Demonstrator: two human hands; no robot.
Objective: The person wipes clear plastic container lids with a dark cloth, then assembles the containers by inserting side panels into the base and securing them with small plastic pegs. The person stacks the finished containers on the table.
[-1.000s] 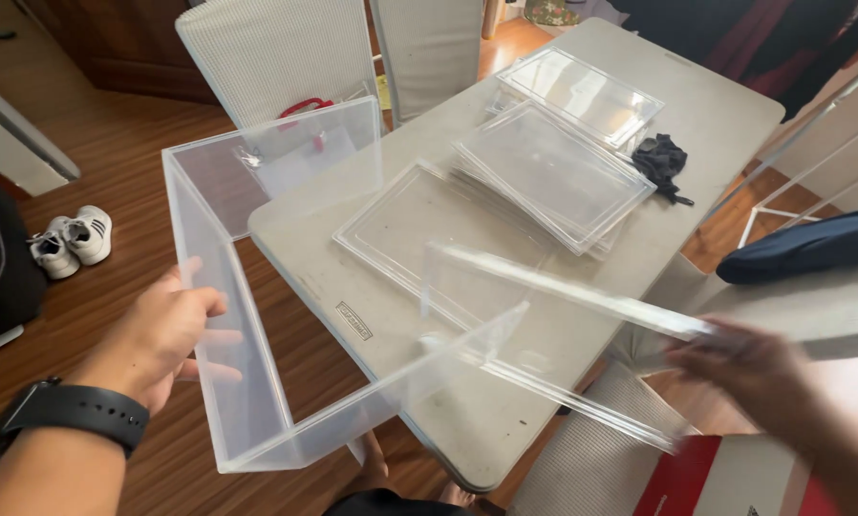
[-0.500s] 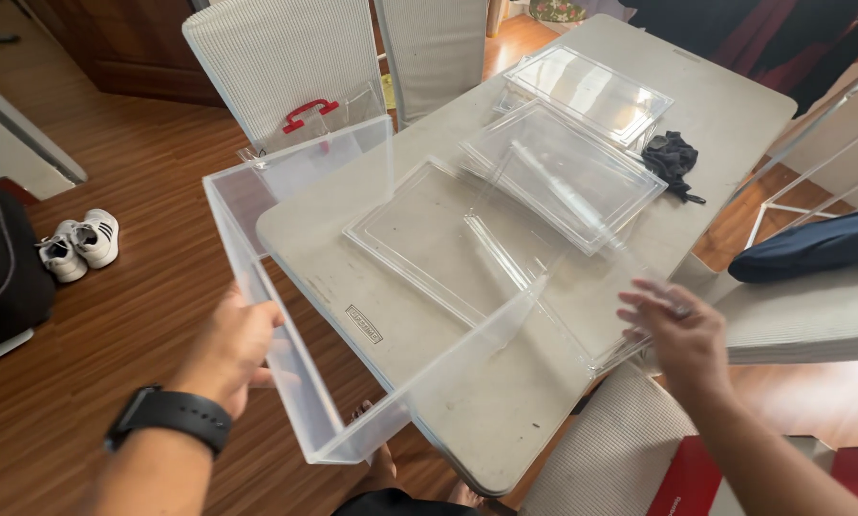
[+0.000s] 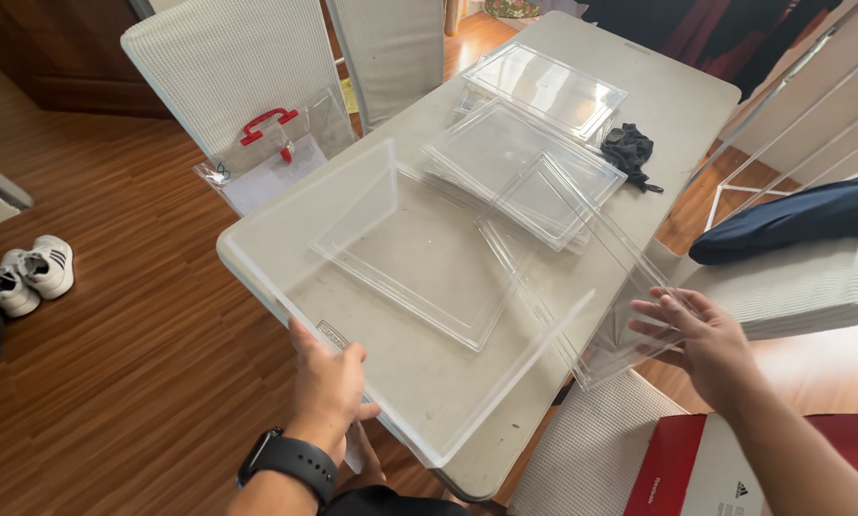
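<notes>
Swung in from beside the table point(image 3: 697, 86) since the earlier frame, our clear plastic bin point(image 3: 410, 315) now hovers over it, left hand point(image 3: 329, 387) gripping its near wall, right hand point(image 3: 701, 339) open-fingered, steadying its hinged panel point(image 3: 582, 258).

This looks like a room in a home, probably a dining area. A grey folding table point(image 3: 639, 86) stands on a wood plank floor point(image 3: 114, 363), with pale woven chairs point(image 3: 228, 67) drawn up. White sneakers point(image 3: 28, 275) lie on the floor, and clothes seem to hang behind point(image 3: 697, 33).
</notes>
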